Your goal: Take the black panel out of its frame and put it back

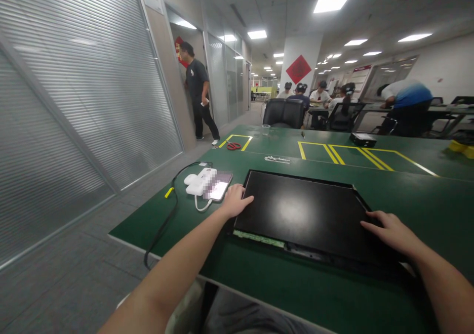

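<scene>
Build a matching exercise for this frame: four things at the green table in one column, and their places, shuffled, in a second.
Things
1. left hand
2. right hand
3. red scissors
4. small black box

Places
A. flat on the near right corner of the black panel
B. far across the green table, beyond the panel's right half
C. at the panel's left edge, beside the phone
D. by the yellow tape corner, far left

Pairs: 1-C, 2-A, 3-D, 4-B
</scene>
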